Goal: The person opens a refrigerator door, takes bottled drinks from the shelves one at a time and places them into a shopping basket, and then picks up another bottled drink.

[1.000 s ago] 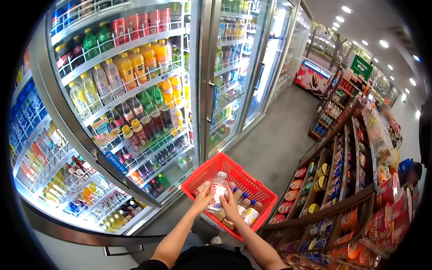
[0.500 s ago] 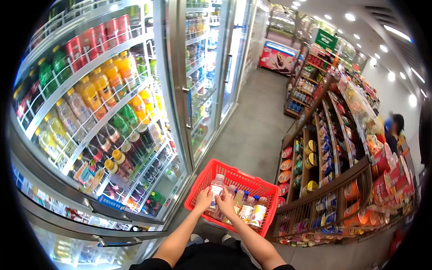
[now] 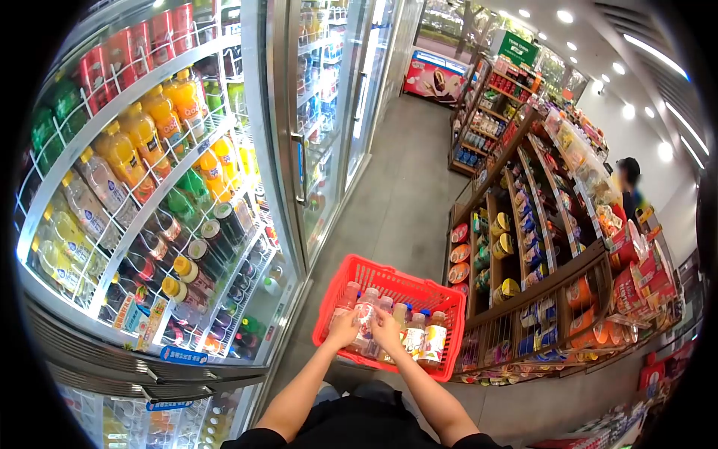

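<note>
A red plastic basket [image 3: 389,275] sits below me in front of my body, holding several upright drink bottles. My left hand [image 3: 343,330] and my right hand [image 3: 388,334] are both inside it, their fingers closed around a bottle with a pink-and-white label [image 3: 365,308]. Just left of that stands a pinkish bottle [image 3: 347,296], close to my left hand. To the right of my right hand, a white-labelled bottle [image 3: 413,338] and another with a fruit-patterned label [image 3: 433,343] stand side by side, with blue caps behind them.
On the left, an upright drinks cooler [image 3: 172,187] shows rows of bottles and cans. A snack shelf [image 3: 523,247] runs along the right, with a person [image 3: 630,187] beyond it. The grey floor aisle [image 3: 381,187] leads to a chest freezer [image 3: 435,77].
My hands have moved slightly apart around the bottle, and it shows more upright among the others. A pinkish bottle now shows at its left. The whole view has shifted a little.
</note>
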`<state>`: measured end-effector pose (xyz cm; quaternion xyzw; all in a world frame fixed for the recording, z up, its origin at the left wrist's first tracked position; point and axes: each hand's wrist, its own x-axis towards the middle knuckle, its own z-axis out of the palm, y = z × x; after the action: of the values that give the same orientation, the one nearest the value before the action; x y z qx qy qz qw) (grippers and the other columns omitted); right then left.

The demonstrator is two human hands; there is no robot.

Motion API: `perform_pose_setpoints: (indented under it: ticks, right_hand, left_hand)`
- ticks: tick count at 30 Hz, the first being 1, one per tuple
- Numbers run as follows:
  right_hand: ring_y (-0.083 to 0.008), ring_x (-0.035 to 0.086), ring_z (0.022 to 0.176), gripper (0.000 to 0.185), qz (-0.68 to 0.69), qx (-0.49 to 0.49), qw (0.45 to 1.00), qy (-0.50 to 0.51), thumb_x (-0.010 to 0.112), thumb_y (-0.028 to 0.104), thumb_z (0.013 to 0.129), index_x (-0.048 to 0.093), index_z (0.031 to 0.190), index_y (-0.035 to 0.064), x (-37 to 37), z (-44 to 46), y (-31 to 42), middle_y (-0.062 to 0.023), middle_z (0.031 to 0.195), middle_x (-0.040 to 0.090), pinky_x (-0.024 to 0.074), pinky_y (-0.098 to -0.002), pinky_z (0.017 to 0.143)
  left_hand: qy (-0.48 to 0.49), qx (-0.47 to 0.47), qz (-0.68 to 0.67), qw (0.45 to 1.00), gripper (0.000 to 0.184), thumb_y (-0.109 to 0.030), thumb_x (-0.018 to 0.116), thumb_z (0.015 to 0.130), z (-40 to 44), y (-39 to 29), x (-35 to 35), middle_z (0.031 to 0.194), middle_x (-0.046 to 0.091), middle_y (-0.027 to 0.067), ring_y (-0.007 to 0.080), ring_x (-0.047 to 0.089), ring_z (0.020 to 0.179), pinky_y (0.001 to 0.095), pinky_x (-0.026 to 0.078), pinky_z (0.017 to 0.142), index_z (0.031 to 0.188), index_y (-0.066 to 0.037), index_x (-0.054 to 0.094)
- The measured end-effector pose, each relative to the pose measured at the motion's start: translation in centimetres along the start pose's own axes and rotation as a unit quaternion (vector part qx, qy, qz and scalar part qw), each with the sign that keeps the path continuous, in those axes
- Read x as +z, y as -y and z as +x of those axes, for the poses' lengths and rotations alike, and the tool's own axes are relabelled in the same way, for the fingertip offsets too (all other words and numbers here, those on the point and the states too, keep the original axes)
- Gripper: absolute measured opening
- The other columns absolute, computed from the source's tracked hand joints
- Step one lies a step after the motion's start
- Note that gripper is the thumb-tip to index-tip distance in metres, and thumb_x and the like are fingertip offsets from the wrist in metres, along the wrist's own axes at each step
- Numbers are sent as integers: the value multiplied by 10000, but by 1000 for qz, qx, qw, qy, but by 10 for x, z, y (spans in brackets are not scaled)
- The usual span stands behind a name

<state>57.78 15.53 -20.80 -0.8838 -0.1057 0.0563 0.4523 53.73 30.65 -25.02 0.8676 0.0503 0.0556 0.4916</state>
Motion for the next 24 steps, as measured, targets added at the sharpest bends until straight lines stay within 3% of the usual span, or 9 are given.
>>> perform_pose_setpoints:
  ticks: [2, 6, 8, 13, 15, 16, 18, 19, 24]
  right_hand:
    - [-284, 673, 705, 386, -2, 60, 997, 58, 594, 157, 841, 642, 1202, 30, -2, 4, 7, -225, 791, 657, 512, -388, 646]
    - [-270, 670, 702, 371, 10, 50, 997, 61, 588, 185, 857, 651, 1196, 50, -6, 9, 2, -209, 775, 660, 510, -383, 642]
    - [-174, 660, 782, 345, 31, 20, 997, 62, 578, 181, 896, 654, 1209, 58, -6, 16, -14, -149, 873, 697, 513, -303, 715]
    - [-157, 657, 844, 312, 118, 8, 989, 88, 553, 161, 920, 667, 1184, 38, -24, 29, -33, -104, 983, 709, 523, -300, 746]
    - [-144, 649, 864, 294, 143, 28, 982, 121, 534, 141, 936, 668, 1174, 31, -36, 35, -36, -102, 1012, 703, 532, -283, 758]
    - [-144, 649, 864, 294, 142, 24, 981, 129, 534, 141, 936, 668, 1174, 31, -39, 40, -41, -102, 1012, 703, 532, -283, 758]
    - [-138, 653, 893, 282, 120, -31, 985, 118, 520, 125, 944, 675, 1163, 37, -46, 43, -53, -99, 1018, 697, 540, -277, 774]
    - [-156, 657, 960, 283, 136, -34, 980, 139, 503, 122, 964, 663, 1176, 24, -50, 43, -51, -103, 1078, 686, 540, -292, 816]
    - [-191, 636, 1057, 306, 264, -60, 928, 255, 470, 134, 1006, 604, 1227, -30, -76, 19, 9, -100, 1157, 657, 522, -312, 872]
  left_hand:
    - [0, -13, -15, 1000, 401, -150, 602, 848, 1, 2, 1, 1094, 648, 218, 374, 603, 1047, 441, 459, 929, 1225, -16, 609]
    - [24, -58, -54, 997, 414, -165, 591, 866, 0, -5, -3, 1085, 652, 234, 351, 636, 1006, 410, 487, 880, 1256, -27, 593]
    - [24, -75, -62, 995, 405, -169, 586, 874, -3, -13, -6, 1071, 658, 229, 331, 645, 994, 399, 490, 870, 1255, -34, 598]
    - [-32, -129, -105, 985, 376, -215, 582, 906, -10, -35, -9, 1048, 670, 212, 280, 657, 974, 375, 492, 866, 1247, -57, 613]
    - [-28, -158, -84, 983, 369, -231, 567, 963, -17, -53, -15, 1108, 681, 126, 191, 649, 983, 312, 499, 867, 1271, -29, 589]
    - [-36, -162, -85, 982, 369, -231, 567, 963, -14, -51, -11, 1108, 681, 126, 191, 649, 983, 312, 499, 867, 1271, -29, 589]
    - [-129, -111, -234, 957, 330, -193, 522, 992, -15, -43, 5, 1116, 671, 103, 170, 640, 985, 294, 503, 865, 1245, 9, 585]
    - [-156, -135, -312, 928, 299, -190, 536, 983, -19, -72, -2, 1067, 685, 116, 168, 643, 993, 287, 494, 866, 1190, 11, 616]
    - [-262, -81, -352, 895, 264, -132, 491, 1002, -42, -120, 1, 1119, 666, 83, 135, 626, 980, 281, 486, 879, 1191, 1, 618]
